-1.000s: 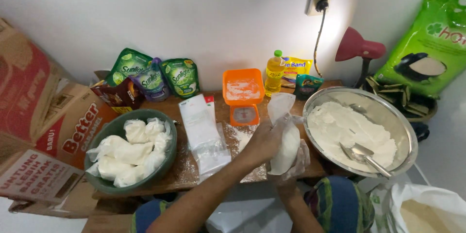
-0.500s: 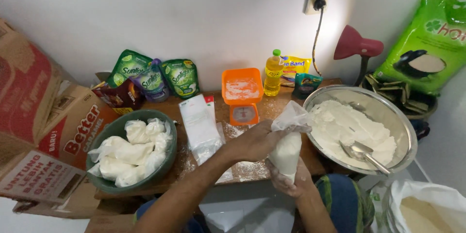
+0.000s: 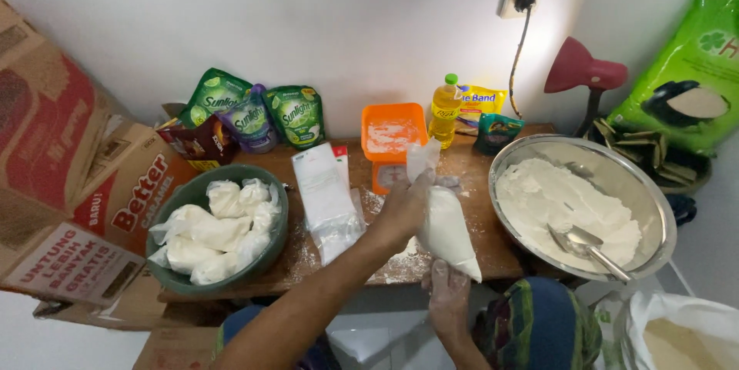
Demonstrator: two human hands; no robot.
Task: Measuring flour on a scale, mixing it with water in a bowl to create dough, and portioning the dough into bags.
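Over the wooden table [image 3: 493, 251], the left hand [image 3: 404, 204] pinched the neck of a flour-filled plastic bag [image 3: 445, 231]; the right hand [image 3: 448, 293] cupped its bottom from below; right of the grip sat the steel bowl [image 3: 662, 212]; left, a green basin [image 3: 273, 251] of tied bags.

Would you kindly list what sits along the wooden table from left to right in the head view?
Green bowl of filled bags → stack of empty plastic bags → flour bag held in both hands → metal bowl of flour.
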